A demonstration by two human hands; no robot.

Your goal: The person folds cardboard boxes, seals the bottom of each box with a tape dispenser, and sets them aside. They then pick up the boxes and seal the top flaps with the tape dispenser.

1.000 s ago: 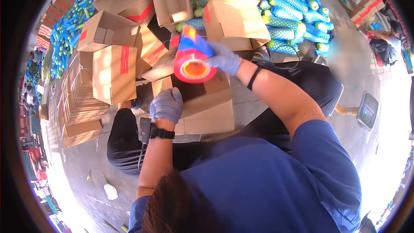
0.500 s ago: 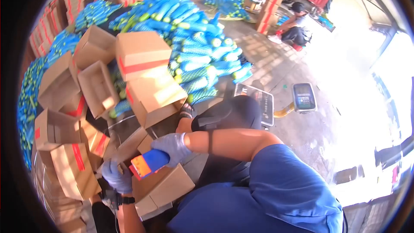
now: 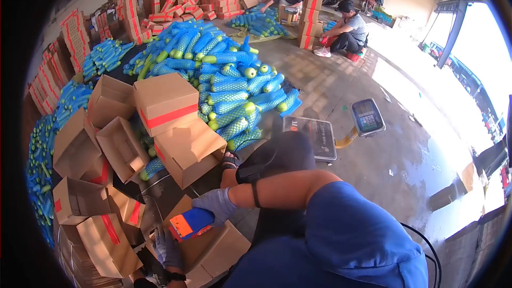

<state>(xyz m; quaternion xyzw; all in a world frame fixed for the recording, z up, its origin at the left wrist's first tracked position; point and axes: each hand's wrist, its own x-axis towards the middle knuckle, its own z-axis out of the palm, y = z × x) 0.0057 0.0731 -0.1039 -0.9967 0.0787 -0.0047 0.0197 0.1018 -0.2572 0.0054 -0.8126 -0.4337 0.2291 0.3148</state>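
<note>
Your right hand [image 3: 216,204] grips the tape dispenser [image 3: 191,223] on the box [image 3: 216,249]; left hand [image 3: 168,249] rests flat and spread on the box's near edge.

A box [image 3: 213,248] lies at six o'clock, a tape dispenser [image 3: 191,224] on it. More boxes [image 3: 165,101] stack toward nine. The produce pile [image 3: 224,80] spreads behind them at twelve; a scale [image 3: 314,136] sits on the floor [image 3: 373,165] at three.

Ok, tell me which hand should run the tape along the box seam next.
Probably the right. The right hand already grips the tape dispenser over the cardboard box, while the left hand rests flat on the box's near side, placed to steady it.
</note>
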